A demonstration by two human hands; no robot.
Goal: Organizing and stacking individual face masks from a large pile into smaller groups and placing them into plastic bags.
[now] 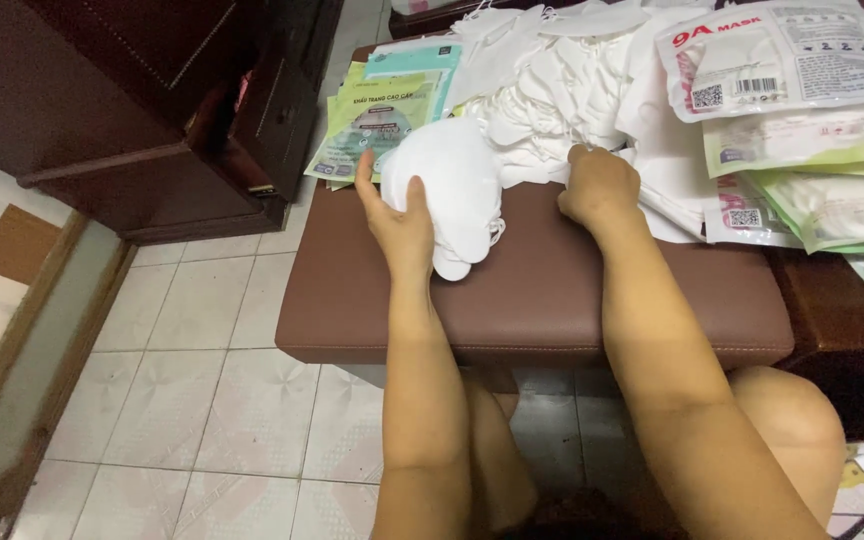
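Note:
My left hand (397, 222) holds a small stack of white face masks (452, 195) upright on the brown padded stool (552, 300), fingers spread along the stack's left side. My right hand (600, 187) is curled with its fingers in the edge of a big loose pile of white masks (562, 90) at the stool's far side. Whether it grips one mask I cannot tell.
Flat packets in pale green and teal (382, 110) lie at the stool's far left. More sealed mask packets (802, 120) are heaped at the right. A dark wooden cabinet (172, 110) stands to the left on the tiled floor (212, 400). My knees are below the stool.

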